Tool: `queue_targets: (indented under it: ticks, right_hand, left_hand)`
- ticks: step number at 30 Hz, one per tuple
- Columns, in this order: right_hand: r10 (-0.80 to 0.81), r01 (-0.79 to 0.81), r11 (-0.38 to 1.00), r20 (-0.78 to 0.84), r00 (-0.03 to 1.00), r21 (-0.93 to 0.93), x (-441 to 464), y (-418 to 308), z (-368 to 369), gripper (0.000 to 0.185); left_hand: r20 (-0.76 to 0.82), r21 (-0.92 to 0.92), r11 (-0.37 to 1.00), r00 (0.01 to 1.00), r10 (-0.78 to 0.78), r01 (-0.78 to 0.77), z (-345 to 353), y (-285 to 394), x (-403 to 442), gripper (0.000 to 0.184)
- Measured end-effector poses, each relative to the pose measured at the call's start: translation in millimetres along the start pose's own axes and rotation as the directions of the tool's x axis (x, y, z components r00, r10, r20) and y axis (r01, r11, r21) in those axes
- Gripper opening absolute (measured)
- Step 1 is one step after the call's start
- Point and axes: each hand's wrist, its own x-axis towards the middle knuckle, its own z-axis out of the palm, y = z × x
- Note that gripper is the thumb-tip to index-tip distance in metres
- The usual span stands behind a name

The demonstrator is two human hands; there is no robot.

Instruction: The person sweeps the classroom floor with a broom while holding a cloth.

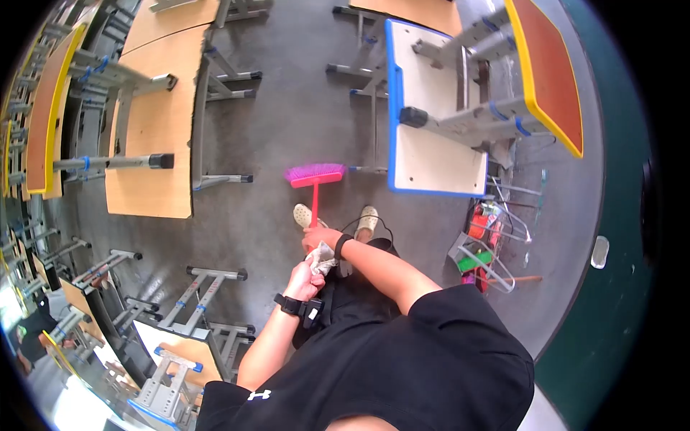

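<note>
The right hand (pixel 323 237) is gripping the pink broom (pixel 316 179) around its handle; the left hand (pixel 305 280) is sitting just behind it, nearer the body, clamped on a crumpled whitish cloth (pixel 322 260), perhaps paper; whether it is also holding the handle I cannot tell; the broom's head is pointing out ahead of the cream clogs (pixel 302 214), bristles facing away, between the wooden-topped desk (pixel 154 197) and the blue-edged desk (pixel 437 164); whether it is touching the floor (pixel 266 136) I cannot tell; to my eye, good handling is calling for a firm right grip, so that the head isn't twisting; the cloth is best kept bunched, not slipping under the right palm; the head wants keeping clear of the desk foot (pixel 368 170) just beside it.
</note>
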Motion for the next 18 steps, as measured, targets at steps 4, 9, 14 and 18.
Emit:
queue_targets:
  ticks: [4, 9, 14, 18]
  right_hand:
    - [0.049, -0.053, 0.997, 0.079, 0.996, 0.058, -38, 7, 15, 0.02]
    - [0.107, -0.087, 0.99, 0.19, 0.976, -0.113, -107, 26, 26, 0.026]
    - [0.366, -0.381, 0.893, 0.107, 0.924, 0.238, -202, 16, -10, 0.022]
    - [0.354, -0.247, 0.785, -0.085, 0.931, 0.568, -252, 29, 4, 0.024]
  left_hand:
    - [-0.036, 0.026, 0.986, 0.986, -0.164, 0.165, 14, -24, 18, 0.028]
    - [0.028, 0.319, 0.927, 0.975, -0.218, 0.198, 51, -96, 58, 0.027]
    - [-0.139, 0.565, 0.797, 0.977, -0.16, 0.211, 107, -166, 97, 0.027]
    - [-0.2, 0.412, 0.82, 0.917, -0.345, 0.398, 133, -179, 133, 0.029]
